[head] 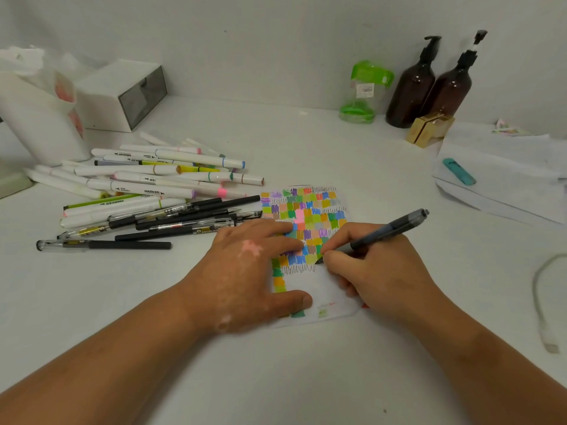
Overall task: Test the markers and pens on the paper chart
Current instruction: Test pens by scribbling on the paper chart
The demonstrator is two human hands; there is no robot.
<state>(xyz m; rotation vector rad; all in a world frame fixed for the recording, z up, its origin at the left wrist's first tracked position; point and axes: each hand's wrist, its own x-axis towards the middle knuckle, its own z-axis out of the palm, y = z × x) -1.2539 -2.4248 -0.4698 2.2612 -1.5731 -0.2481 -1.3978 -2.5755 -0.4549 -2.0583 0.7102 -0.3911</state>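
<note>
Stretching from the far wall to the near edge, a white table (306, 378) carries a marker test in progress. A person's left hand (245, 271) lies flat on the left side of the paper chart (310, 213), fingers straight and spread, thumb pressing the near edge. The right hand (374, 268) has its fingers curled tight around a dark gel pen (389, 229), whose tip meets the sheet at the end of a row of thin black scribbles, just below the coloured blocks.

The chart sits at centre, between the two hands, covered in a grid of green, orange, pink, blue and purple swatches. To its left lies a loose pile of white-barrelled markers (153, 176), several printed "MARKER"; the smaller print cannot be read. Just near of them is a cluster of black gel pens (184, 219), with one pen (104, 244) apart at the near left.

At far left stand a white container (40, 124) and a white box with a dark window (122, 93). At far right stand two amber pump bottles (411, 90), a green-capped clear bottle (362, 93) with an unreadable label, and a small gold box (429, 130). A teal highlighter (459, 171) rests on a stack of white papers (506, 167) at right; a pale cable (540, 302) curls nearer.
</note>
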